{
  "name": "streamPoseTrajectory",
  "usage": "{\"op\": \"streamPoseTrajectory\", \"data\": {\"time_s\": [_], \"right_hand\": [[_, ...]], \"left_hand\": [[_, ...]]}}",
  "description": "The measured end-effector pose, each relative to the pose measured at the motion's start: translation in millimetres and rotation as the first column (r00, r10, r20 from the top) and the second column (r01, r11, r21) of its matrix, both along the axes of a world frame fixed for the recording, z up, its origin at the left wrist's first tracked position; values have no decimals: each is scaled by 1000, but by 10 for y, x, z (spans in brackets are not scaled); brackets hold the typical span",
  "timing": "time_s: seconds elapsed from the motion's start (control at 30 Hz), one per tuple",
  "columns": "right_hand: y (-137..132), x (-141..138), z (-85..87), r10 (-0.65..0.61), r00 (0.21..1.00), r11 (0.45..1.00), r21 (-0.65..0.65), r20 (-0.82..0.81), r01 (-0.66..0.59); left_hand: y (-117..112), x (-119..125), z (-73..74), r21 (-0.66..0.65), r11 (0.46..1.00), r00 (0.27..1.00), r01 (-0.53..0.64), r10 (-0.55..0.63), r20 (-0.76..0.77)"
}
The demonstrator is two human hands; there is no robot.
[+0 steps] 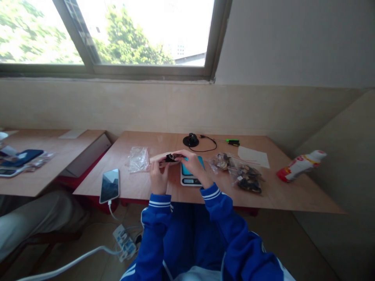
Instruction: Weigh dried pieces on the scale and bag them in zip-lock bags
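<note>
My left hand (159, 177) and my right hand (193, 164) are raised over the table and meet around a small dark object (170, 157). Fingers of both hands are closed on it; its kind is too small and covered to make out. Just under my right hand is a white digital scale (191, 182) with a blue-green top, partly hidden by that hand and wrist. To the right lie a clear bag of brownish pieces (222, 160) and a clear zip bag of dark pieces (249, 178). Flat clear plastic bags (138, 159) lie left of my left hand.
A charging phone (109, 185) lies at the table's left edge. Behind are a black round-based device (191, 140) with a cable and a green-black screwdriver (233, 142). Paper (258, 157) and a red-white bottle (301, 166) stand right. Another person's leg (43, 214) is left.
</note>
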State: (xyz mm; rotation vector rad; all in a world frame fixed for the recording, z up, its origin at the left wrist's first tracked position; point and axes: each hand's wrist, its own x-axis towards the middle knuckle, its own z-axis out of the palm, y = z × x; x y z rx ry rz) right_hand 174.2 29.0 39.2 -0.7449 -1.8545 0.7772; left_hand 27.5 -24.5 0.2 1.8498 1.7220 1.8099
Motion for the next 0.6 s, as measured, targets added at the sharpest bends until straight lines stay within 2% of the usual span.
{"op": "streamPoseTrajectory", "data": {"time_s": [0.07,0.17,0.23,0.3,0.4,0.5,0.6], "right_hand": [[64,22,-17,-31,985,998,-51,-167,22],[157,140,-50,-98,912,986,-165,-398,34],[215,299,-113,-174,866,973,-218,-469,77],[272,504,-226,-258,853,956,-246,-454,158],[372,796,-466,-360,892,923,-244,-272,298],[507,941,-704,-411,910,899,-142,52,414],[653,917,-869,-360,865,927,26,350,375]], "left_hand": [[65,-6,29,-14,1000,1000,-10,11,4],[143,-25,60,-39,999,999,-35,35,9],[172,-39,74,-49,998,999,-48,49,23],[183,-49,80,-54,997,997,-58,60,42],[182,-51,71,-60,997,996,-50,54,67],[176,-44,50,-56,998,996,-40,45,81],[171,-40,35,-51,998,996,-22,26,84]]}}
